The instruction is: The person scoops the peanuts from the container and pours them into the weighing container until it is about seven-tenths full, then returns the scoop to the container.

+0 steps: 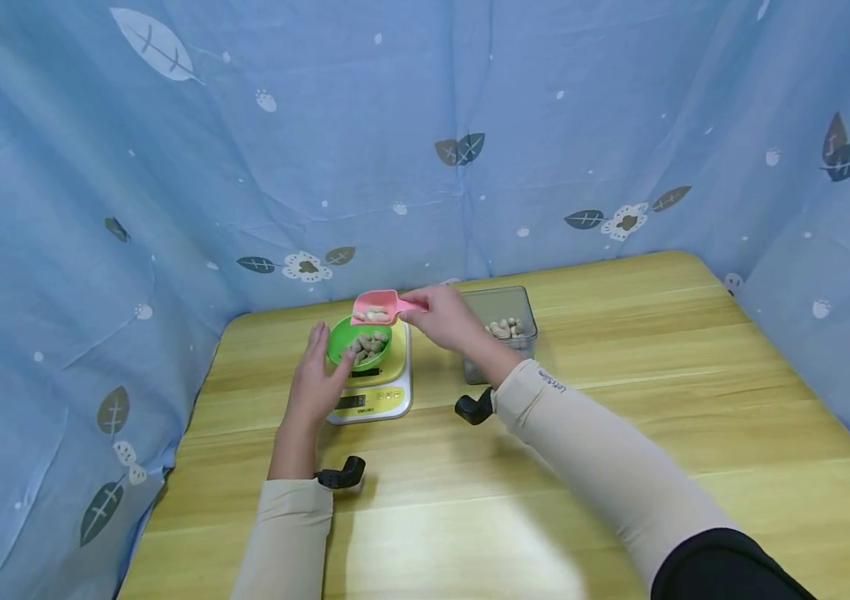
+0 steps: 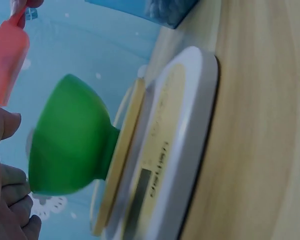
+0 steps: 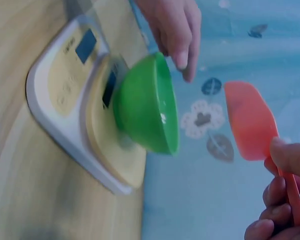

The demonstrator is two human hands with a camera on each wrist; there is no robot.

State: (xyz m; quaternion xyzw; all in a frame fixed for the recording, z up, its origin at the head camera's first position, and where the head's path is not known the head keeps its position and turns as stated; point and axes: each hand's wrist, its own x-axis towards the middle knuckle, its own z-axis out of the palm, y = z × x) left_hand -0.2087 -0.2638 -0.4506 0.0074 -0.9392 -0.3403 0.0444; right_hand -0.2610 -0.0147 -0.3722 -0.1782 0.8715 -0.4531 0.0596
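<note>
A green bowl (image 1: 337,340) with several peanuts (image 1: 369,344) in it stands on the platform of a yellow-and-white kitchen scale (image 1: 393,402). Over the bowl's far right rim, my right hand (image 1: 443,317) grips a pink scoop (image 1: 386,297) by its handle. A few peanuts (image 1: 372,314) lie in the scoop. In the right wrist view the scoop (image 3: 250,122) is held up apart from the bowl (image 3: 145,105). My left hand (image 1: 314,385) is beside the bowl's left rim, fingers extended and thumb apart, holding nothing.
Right of the scale, partly behind my right forearm, sits a clear grey plastic box (image 1: 496,298) with peanuts (image 1: 505,327) inside. The wooden table (image 1: 620,350) meets a blue leaf-patterned curtain (image 1: 395,125) at the back and sides.
</note>
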